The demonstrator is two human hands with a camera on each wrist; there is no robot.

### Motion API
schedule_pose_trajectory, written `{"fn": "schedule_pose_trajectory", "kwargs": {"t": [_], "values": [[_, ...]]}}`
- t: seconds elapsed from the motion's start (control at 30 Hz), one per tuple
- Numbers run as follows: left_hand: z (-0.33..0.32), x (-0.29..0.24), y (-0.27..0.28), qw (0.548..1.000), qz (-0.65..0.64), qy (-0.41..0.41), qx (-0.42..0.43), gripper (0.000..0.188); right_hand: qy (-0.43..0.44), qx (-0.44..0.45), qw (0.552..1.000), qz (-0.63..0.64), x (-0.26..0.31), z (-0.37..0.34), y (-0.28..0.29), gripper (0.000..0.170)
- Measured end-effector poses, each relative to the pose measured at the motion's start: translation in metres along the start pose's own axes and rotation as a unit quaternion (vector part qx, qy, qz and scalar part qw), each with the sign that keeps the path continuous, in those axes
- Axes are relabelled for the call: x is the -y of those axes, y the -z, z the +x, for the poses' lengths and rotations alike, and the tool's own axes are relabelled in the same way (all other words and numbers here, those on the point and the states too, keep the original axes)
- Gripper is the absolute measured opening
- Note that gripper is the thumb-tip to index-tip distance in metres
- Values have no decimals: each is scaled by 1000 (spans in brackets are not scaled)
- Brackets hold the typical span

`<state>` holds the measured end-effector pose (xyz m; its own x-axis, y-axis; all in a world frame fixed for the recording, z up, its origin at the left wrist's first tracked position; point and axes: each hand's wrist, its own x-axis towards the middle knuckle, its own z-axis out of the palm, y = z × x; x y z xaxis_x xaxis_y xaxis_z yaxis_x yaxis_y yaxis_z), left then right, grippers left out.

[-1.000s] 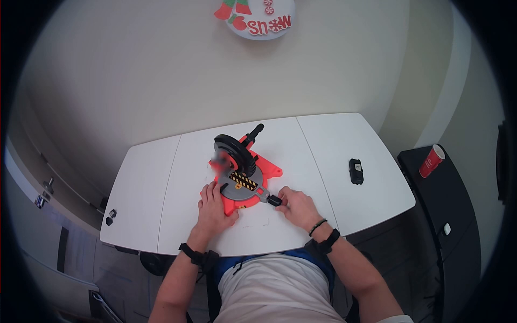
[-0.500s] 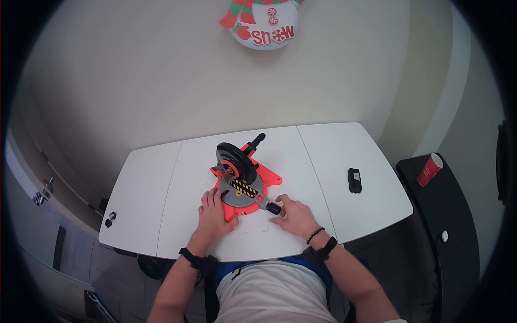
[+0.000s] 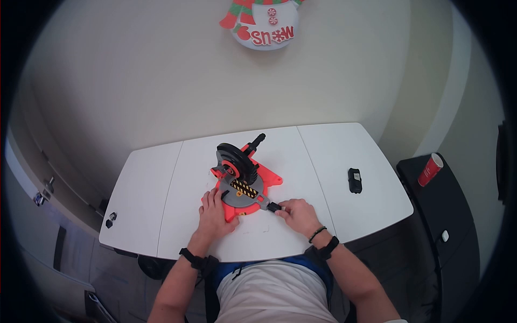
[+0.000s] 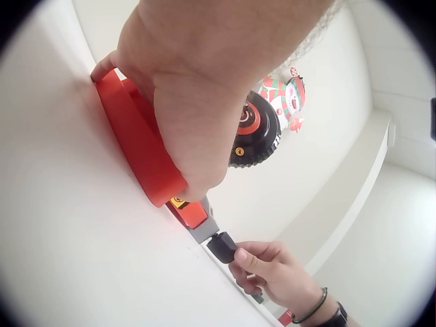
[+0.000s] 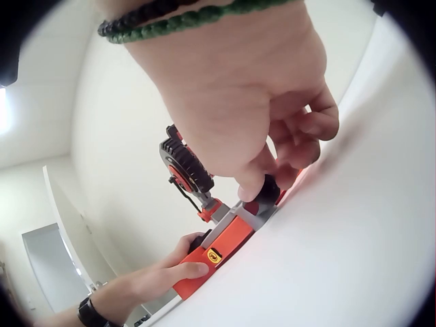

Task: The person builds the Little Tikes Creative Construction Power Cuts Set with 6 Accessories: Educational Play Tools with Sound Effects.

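A toy miter saw (image 3: 237, 202) stands on the white table, with an orange base, a grey round turntable and a black toothed blade (image 3: 241, 162) raised above it. My left hand (image 3: 213, 218) grips the front left part of the orange base (image 4: 139, 146), thumb at the front edge and fingers over the far side. At the front of the turntable, a black knob (image 3: 274, 206) sticks out on a grey arm. My right hand (image 3: 299, 215) pinches this knob between thumb and fingers, as the left wrist view also shows.
A black device (image 3: 354, 180) lies on the right table section. Small dark pieces (image 3: 111, 219) lie at the left edge. On a black side cabinet (image 3: 458, 226) to the right stand a red cup (image 3: 430, 170) and a small white object (image 3: 445, 236). A snowman sign (image 3: 269, 27) hangs on the wall.
My right hand's fingers were spread off the knob half a second ago and now pinch it again. My left hand keeps its grip on the base. The head view has tilted slightly up.
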<state>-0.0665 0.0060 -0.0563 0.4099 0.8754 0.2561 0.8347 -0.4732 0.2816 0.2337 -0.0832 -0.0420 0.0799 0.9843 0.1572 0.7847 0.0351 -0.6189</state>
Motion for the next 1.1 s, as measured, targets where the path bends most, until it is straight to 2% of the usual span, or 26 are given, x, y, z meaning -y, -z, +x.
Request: {"fn": "schedule_pose_trajectory", "kwargs": {"t": [0.17,0.27,0.37,0.43,0.57,0.63,0.73,1.1], "values": [[-2,-2,1,1000,-4,-5,-5,109,16,-17,1000,-12,-2,-1,-2,25],[-2,-2,2,1000,-3,2,-3,108,-13,18,999,-23,7,-3,5,27],[-2,-3,1,1000,-3,-4,-11,107,-18,-5,999,-33,12,-6,4,36],[-2,-3,2,1000,-7,1,-4,107,29,-18,999,-23,5,-4,-5,41],[-3,-4,2,1000,-8,0,-8,106,46,-24,996,-73,5,-2,-5,39],[-2,-4,2,1000,-2,1,-7,106,44,-7,996,-76,8,-3,0,28],[-1,-3,2,1000,0,-2,-8,106,41,7,997,-72,3,-2,-1,24],[-2,-5,2,1000,1,-2,-8,106,64,-15,994,-87,8,-6,-3,35]]}}
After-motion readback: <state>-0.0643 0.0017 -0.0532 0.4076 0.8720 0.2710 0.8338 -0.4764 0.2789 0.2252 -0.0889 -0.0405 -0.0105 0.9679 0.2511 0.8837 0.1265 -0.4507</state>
